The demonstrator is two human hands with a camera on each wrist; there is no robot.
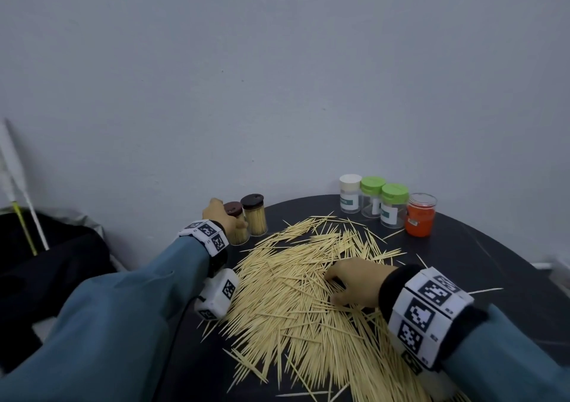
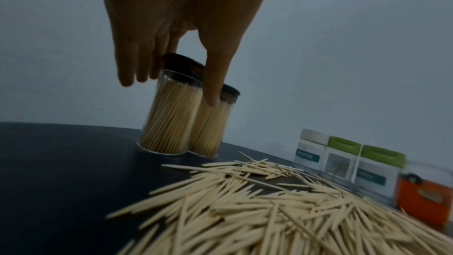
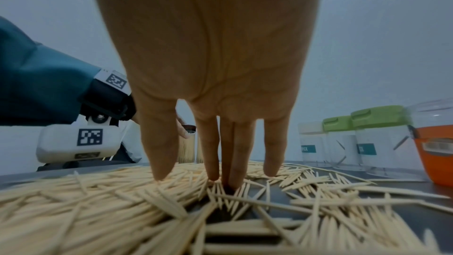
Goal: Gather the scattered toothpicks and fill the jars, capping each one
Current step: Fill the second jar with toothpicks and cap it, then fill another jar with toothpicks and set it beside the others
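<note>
Pale wooden toothpicks (image 1: 296, 293), matt dark table (image 1: 481, 265), clear glossy plastic jars (image 1: 393, 207), green plastic lids (image 1: 394, 192)

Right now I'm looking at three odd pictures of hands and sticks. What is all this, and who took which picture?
No machine: a person works bare-handed, wearing cameras. One picture comes from the head, one from each wrist; the checkered white bands belong to that gear. On the dark round table lies a heap of pale wooden toothpicks. The left hand touches a full clear jar with a brown cap, beside a second full one. The right hand presses straight fingers into the heap. At the back stand near-empty jars: a white-capped jar, two green-capped jars and an orange jar.
</note>
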